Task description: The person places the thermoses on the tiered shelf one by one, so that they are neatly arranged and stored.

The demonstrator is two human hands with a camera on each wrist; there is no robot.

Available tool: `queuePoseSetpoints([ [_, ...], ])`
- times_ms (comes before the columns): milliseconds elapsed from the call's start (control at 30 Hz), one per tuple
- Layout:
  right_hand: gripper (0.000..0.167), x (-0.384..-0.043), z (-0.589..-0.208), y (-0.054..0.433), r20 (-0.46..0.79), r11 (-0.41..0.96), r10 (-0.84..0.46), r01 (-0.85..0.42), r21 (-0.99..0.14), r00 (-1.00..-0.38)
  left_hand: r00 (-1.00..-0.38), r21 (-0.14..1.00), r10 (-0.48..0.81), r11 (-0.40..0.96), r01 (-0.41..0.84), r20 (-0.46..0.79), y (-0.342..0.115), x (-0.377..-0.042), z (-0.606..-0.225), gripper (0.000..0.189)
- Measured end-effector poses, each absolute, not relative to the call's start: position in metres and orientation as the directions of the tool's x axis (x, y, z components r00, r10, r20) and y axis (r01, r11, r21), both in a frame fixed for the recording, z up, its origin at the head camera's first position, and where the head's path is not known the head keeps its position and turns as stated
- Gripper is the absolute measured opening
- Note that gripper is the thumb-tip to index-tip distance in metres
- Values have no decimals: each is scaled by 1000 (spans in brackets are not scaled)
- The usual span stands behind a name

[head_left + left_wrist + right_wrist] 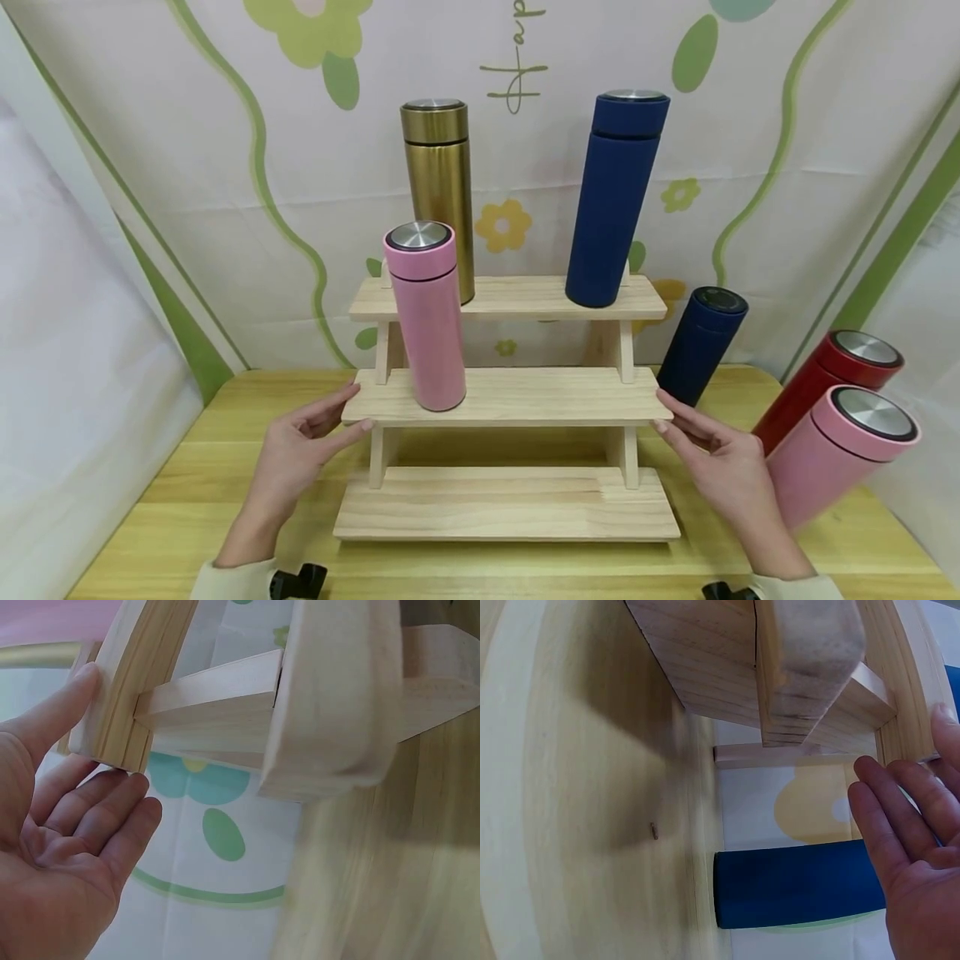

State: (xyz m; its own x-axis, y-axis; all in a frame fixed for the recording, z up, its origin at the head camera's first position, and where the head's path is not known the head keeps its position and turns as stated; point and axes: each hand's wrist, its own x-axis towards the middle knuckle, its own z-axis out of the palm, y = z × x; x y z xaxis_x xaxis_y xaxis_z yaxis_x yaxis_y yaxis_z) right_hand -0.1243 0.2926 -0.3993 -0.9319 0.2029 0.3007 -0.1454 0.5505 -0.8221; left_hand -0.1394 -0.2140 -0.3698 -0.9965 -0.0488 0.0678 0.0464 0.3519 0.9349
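Observation:
A three-tier wooden display stand (510,500) faces me on the table. My left hand (296,454) holds the left end of its middle shelf, thumb at the front corner and fingers at the end edge. The right hand (723,467) holds the opposite end the same way; the fingers (907,802) show below the shelf end in the right wrist view. A pink thermos bottle (429,325) stands on the middle shelf, left of centre. On the top shelf are a gold thermos (442,183) at left and a blue thermos (618,200) at right.
Right of the stand, a dark blue thermos (701,346) stands behind the right hand. A red thermos (817,383) and another pink thermos (832,454) stand beside the right wrist. A patterned curtain (525,67) hangs close behind the wooden table (187,483).

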Motion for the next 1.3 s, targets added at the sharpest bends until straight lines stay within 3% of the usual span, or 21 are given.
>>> queuePoseSetpoints([
  [233,45,-121,-387,294,323,678,184,-118,-725,-928,-996,944,-60,329,40,63,-212,-136,-368,65],
  [333,48,-114,-374,295,399,744,211,-119,-658,-892,-996,945,-63,325,33,57,-211,-135,-368,66],
  [400,52,-107,-363,295,479,757,257,-133,-639,-840,-996,942,-68,334,27,52,-211,-135,-369,66],
  [500,61,-95,-344,300,666,764,285,-256,-592,-689,-996,933,-74,359,18,48,-211,-135,-368,66],
  [600,68,-80,-323,305,750,763,327,-307,-569,-575,-996,929,-73,369,20,50,-210,-135,-368,65],
  [867,55,-67,-301,334,628,652,617,-138,-746,-474,-996,936,-74,353,18,47,-211,-133,-368,66],
  [1000,65,-74,-309,357,381,486,747,56,-872,-546,-996,938,-76,346,25,55,-211,-133,-369,66],
  [1100,70,-78,-319,373,217,380,752,141,-914,-622,-995,942,-73,334,35,63,-210,-133,-370,66],
  [1200,75,-79,-335,386,216,392,694,109,-913,-687,-995,948,-73,318,35,62,-209,-134,-371,66],
  [1300,69,-75,-354,395,240,428,621,66,-902,-746,-995,947,-76,320,29,56,-210,-134,-370,67],
])
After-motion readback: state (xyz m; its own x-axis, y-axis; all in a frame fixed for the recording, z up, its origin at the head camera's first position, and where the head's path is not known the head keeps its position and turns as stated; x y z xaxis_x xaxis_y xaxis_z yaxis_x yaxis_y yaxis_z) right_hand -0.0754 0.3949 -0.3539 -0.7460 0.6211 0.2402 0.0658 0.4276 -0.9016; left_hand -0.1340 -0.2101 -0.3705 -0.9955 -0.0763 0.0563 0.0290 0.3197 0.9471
